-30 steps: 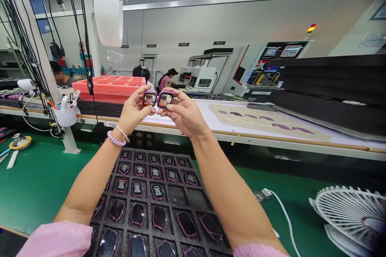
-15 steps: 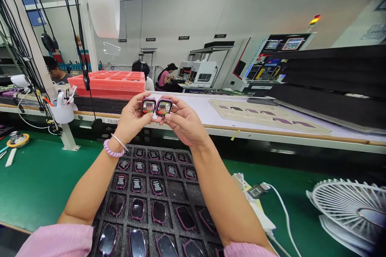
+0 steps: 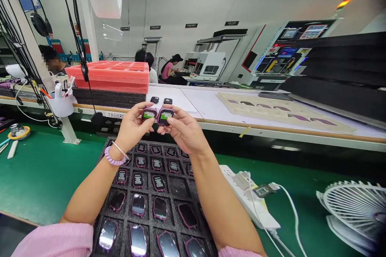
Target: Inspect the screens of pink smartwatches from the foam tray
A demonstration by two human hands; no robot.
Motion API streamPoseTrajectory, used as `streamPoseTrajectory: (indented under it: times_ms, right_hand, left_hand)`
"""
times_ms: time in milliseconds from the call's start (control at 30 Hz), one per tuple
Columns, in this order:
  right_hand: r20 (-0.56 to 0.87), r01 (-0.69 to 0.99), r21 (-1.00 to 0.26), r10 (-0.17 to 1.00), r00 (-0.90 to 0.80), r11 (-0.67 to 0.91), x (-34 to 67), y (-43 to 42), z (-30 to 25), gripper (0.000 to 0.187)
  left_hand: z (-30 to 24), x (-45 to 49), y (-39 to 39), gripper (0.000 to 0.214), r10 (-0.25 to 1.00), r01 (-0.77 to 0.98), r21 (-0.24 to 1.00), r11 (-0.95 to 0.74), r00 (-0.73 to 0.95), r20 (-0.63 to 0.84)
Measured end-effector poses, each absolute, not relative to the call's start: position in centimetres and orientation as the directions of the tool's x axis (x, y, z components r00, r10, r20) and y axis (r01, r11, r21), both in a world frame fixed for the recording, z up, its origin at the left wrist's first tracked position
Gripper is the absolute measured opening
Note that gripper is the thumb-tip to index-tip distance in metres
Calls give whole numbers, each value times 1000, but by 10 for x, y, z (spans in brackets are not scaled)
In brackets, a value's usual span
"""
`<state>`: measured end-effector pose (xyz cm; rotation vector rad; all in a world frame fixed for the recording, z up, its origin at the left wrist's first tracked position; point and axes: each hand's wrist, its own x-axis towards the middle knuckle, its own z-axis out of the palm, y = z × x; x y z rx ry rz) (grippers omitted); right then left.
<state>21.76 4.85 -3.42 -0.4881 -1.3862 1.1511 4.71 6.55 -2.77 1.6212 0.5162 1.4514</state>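
The left watch [image 3: 148, 115] is in the left grip [image 3: 133, 124], pinched narrowly between thumb and fingers; the right watch [image 3: 165, 117] is in the right grip [image 3: 187, 131], closed on it the same way. Both screens have just changed: half a second ago each showed a bright picture, and now each carries a green band with dark below. They sit side by side, looking alike, which I take to mean that the pair is at the same point in the work. Both grips have also come lower against the white shelf [image 3: 205, 104], and two small black pieces [image 3: 155, 99] now show on it just beyond them. Below the grips, nearer the wearer, a black foam tray [image 3: 178, 187] lies over the green tabletop [image 3: 39, 176], with lit watches [image 3: 158, 183] showing text in farther rows and dark-faced watches [image 3: 160, 209] in nearer ones. Right of the right grip, past the forearm [image 3: 223, 192], a white power strip [image 3: 269, 217] is in fuller view than a second ago; farther right stands a white fan [image 3: 352, 200]
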Motion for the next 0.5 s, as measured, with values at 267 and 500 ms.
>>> streamPoseTrajectory:
  times_ms: [267,500]
  right_hand:
    - [512,-358,-831,837,-194,426,218,47,-32,49]
    - [528,-336,-823,836,-152,459,217,47,-35,45]
  left_hand:
    - [-27,46,62,45,797,-233,834,-501,251,549]
    - [-30,46,62,47,789,-240,841,-484,294,539]
